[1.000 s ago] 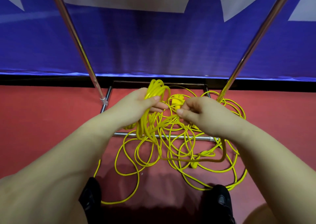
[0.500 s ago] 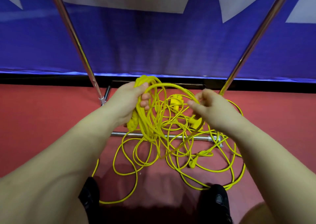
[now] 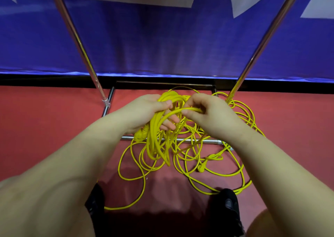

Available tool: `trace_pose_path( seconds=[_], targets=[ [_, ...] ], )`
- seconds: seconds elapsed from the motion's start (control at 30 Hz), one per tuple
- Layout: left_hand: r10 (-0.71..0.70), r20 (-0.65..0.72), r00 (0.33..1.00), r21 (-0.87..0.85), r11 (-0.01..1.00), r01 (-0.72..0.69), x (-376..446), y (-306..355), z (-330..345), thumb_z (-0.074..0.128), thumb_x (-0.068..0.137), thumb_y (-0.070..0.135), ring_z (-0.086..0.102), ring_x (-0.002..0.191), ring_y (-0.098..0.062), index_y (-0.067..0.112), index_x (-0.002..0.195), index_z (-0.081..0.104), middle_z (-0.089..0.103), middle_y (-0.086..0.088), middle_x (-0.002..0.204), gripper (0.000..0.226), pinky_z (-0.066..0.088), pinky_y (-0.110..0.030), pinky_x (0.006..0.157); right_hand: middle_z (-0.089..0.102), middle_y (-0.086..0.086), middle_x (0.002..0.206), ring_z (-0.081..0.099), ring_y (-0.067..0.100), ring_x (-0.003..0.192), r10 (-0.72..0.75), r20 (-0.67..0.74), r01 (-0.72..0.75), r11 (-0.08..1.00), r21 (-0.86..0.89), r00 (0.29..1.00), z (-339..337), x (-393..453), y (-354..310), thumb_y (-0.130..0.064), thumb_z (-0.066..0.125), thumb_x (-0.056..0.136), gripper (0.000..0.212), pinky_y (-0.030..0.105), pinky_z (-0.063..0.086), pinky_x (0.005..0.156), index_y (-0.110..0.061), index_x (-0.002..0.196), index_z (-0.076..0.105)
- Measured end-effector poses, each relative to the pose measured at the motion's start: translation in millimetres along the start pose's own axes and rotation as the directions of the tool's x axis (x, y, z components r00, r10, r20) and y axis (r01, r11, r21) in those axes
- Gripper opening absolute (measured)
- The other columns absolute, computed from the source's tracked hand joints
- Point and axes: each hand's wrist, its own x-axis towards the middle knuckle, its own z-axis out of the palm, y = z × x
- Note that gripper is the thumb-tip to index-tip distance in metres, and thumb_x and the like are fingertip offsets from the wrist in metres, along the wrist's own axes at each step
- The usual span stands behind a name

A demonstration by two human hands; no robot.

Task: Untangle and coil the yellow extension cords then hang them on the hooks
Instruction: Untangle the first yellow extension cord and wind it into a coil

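Bringing a fresh loop across, the right hand [image 3: 213,115] has closed the gap it had half a second ago and now sits just beside the left hand [image 3: 150,113], pinching a single strand of the yellow extension cords [image 3: 189,157] between thumb and fingertips and laying it toward the bundle. The left hand grips that bundle, its thumb curled over the top of several gathered turns that hang down from the palm in long loops, with a plug end dangling just below the wrist. Compared with a second ago the hand-held coil [image 3: 157,139] looks thicker, so I judge the coiling to be under way but far from finished: most of the cord is spread in loose, overlapping loops on the red floor [image 3: 45,128], draped over the low crossbar [image 3: 209,141] of the metal rack [image 3: 72,29] and running back past the black shoes [image 3: 229,206] at the bottom of the view. At least one more connector lies among those floor loops (whether the pile is one cord or several I cannot tell).

No box, bin or other container shows here; the cord sits partly within the rack's base frame, nothing more. The hooks are out of view, presumably higher on the rack, in front of the blue banner [image 3: 171,43].
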Motion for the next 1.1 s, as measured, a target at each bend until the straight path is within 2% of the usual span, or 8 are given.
trace_pose_path(
  seconds=[0.2, 0.3, 0.53, 0.7, 0.8, 0.93, 1.03, 1.1],
  targets=[
    [0.023, 0.007, 1.0, 0.112, 0.993, -0.024, 0.7, -4.4, 3.5, 0.041, 0.097, 0.012, 0.06, 0.045, -0.011, 0.009, 0.084, 0.049, 0.068, -0.001, 0.06, 0.016, 0.049, -0.021, 0.048, 0.053, -0.01, 0.066, 0.046, 0.002, 0.059, 0.018, 0.057, -0.017, 1.0, -0.01, 0.998, 3.0, 0.8, -1.1, -0.032, 0.072, 0.079, 0.011, 0.015, 0.034, 0.056, -0.027, 0.077, 0.062],
    [0.054, 0.003, 0.999, 0.147, 0.988, -0.054, 1.0, -5.6, 3.8, 0.043, 0.097, 0.012, 0.041, 0.039, -0.006, 0.011, 0.079, 0.048, 0.054, 0.005, 0.051, 0.018, 0.039, -0.02, 0.042, 0.05, -0.008, 0.063, 0.044, 0.005, 0.057, 0.042, 0.067, -0.043, 0.999, 0.01, 0.997, 3.6, -0.5, -2.9, -0.04, 0.071, 0.077, 0.02, 0.023, 0.034, 0.056, -0.022, 0.079, 0.063],
    [0.124, -0.117, 0.985, -0.031, 0.991, -0.128, 3.6, 2.0, -9.5, 0.038, 0.098, 0.015, 0.03, 0.036, -0.003, 0.016, 0.079, 0.045, 0.043, 0.009, 0.046, 0.02, 0.031, -0.018, 0.042, 0.052, -0.006, 0.072, 0.053, 0.016, 0.075, 0.278, 0.451, -0.174, 0.95, -0.259, 0.848, 12.0, -3.6, 28.2, -0.031, 0.056, 0.091, 0.012, 0.029, 0.041, 0.07, -0.021, 0.085, 0.054],
    [0.16, -0.258, 0.953, -0.197, 0.957, -0.214, 5.7, 7.2, -23.3, 0.039, 0.099, 0.019, 0.031, 0.036, -0.003, 0.016, 0.079, 0.046, 0.041, 0.009, 0.047, 0.021, 0.032, -0.017, 0.042, 0.058, 0.001, 0.078, 0.055, 0.022, 0.079, 0.35, 0.425, -0.27, 0.933, -0.238, 0.835, 18.5, -5.4, 44.9, -0.029, 0.056, 0.092, 0.019, 0.029, 0.042, 0.067, -0.016, 0.078, 0.053],
    [0.232, -0.235, 0.944, -0.053, 0.967, -0.25, 5.9, 6.0, -31.3, 0.046, 0.097, 0.019, 0.03, 0.039, -0.003, 0.019, 0.073, 0.042, 0.037, 0.009, 0.05, 0.024, 0.033, -0.018, 0.045, 0.069, 0.013, 0.082, 0.068, 0.029, 0.076, 0.394, 0.268, -0.416, 0.909, 0.027, 0.879, 13.3, 0.0, 44.0, -0.023, 0.054, 0.094, 0.019, 0.04, 0.053, 0.075, -0.007, 0.083, 0.054],
    [0.207, -0.17, 0.963, 0.203, 0.964, -0.171, 6.1, -3.3, -33.2, 0.051, 0.094, 0.017, 0.032, 0.039, -0.004, 0.018, 0.069, 0.043, 0.039, 0.01, 0.048, 0.026, 0.037, -0.02, 0.046, 0.066, 0.004, 0.06, 0.068, 0.014, 0.051, 0.454, 0.305, -0.534, 0.56, 0.633, 0.837, -3.5, 5.9, 25.6, -0.014, 0.049, 0.096, 0.016, 0.027, 0.057, 0.053, -0.013, 0.08, 0.046],
    [0.152, -0.189, 0.97, 0.161, 0.979, -0.122, 6.1, -5.9, -24.8, 0.049, 0.095, 0.02, 0.049, 0.042, -0.006, 0.015, 0.075, 0.049, 0.055, 0.004, 0.054, 0.021, 0.045, -0.024, 0.051, 0.07, 0.006, 0.062, 0.07, 0.016, 0.057, 0.432, 0.417, -0.546, 0.233, 0.805, 0.799, -11.4, 6.4, 10.4, -0.014, 0.046, 0.097, 0.014, 0.024, 0.056, 0.049, -0.009, 0.086, 0.054],
    [0.125, -0.154, 0.98, 0.08, 0.99, -0.113, 6.8, -6.8, -18.2, 0.046, 0.096, 0.019, 0.067, 0.064, -0.009, 0.013, 0.09, 0.053, 0.07, -0.001, 0.072, 0.012, 0.056, -0.026, 0.065, 0.07, 0.008, 0.061, 0.07, 0.016, 0.056, 0.431, 0.454, -0.531, 0.072, 0.844, 0.78, -12.2, 7.3, 2.8, -0.015, 0.044, 0.097, 0.017, 0.024, 0.056, 0.047, -0.007, 0.088, 0.055]
  ],
)
